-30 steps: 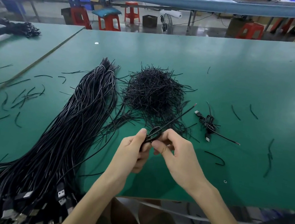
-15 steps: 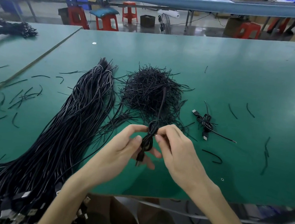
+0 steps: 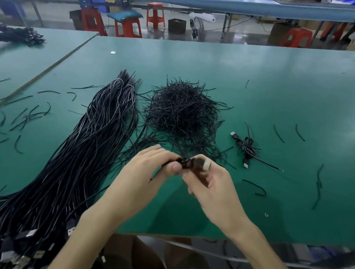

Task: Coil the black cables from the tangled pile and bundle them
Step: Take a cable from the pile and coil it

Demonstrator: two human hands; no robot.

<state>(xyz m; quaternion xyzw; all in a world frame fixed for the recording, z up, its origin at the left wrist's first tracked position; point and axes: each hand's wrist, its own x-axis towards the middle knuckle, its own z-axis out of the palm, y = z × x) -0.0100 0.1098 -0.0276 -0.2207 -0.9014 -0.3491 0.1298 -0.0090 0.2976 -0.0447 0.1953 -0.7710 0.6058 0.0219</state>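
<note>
Left hand and right hand both pinch one coiled cable. One bundled cable lies at their two o'clock.

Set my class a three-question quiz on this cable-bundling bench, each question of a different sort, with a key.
1. True or false: the left hand and the right hand both grip the small cable coil.
2. Where does the bundled USB cable lie? A: left of the long black cables. B: right of the pile of short ties. C: in the left hand.
3. Fill in: the table top is ___ in colour.
Key: 1 true; 2 B; 3 green.
</note>
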